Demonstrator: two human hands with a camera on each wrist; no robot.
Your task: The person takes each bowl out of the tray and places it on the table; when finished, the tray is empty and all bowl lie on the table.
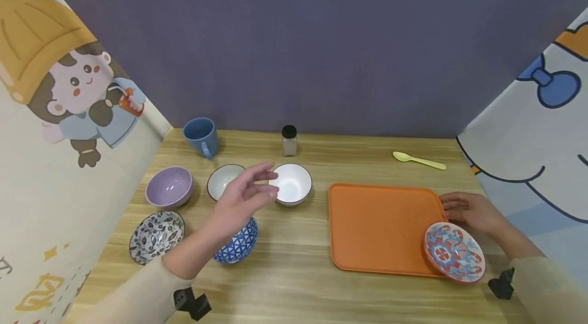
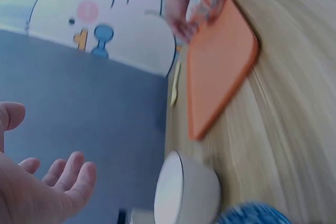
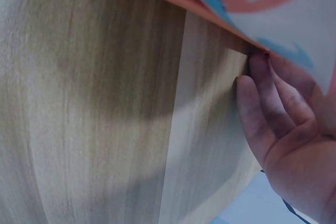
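Note:
My left hand (image 1: pixel 242 196) hovers over the bowls, fingers spread and holding nothing; the left wrist view shows its palm and fingertips. Just past its fingertips stands a white bowl (image 1: pixel 291 183). Below the hand are a dark-rimmed pale bowl (image 1: pixel 222 180) and a blue-patterned bowl (image 1: pixel 239 245), both partly hidden. At the right edge of the orange tray (image 1: pixel 381 232) is my right hand (image 1: pixel 473 212), its loosely bent fingertips against the rim. Beside it, a red-and-blue patterned bowl (image 1: pixel 455 252) sits tilted across the tray's lower right corner.
At the left stand a purple bowl (image 1: pixel 170 187) and a black floral bowl (image 1: pixel 157 236). Along the back are a blue mug (image 1: pixel 200 138), a black-capped jar (image 1: pixel 289 141) and a yellow spoon (image 1: pixel 419 160). A dark back wall (image 1: pixel 312 48) and printed side walls enclose the wooden table.

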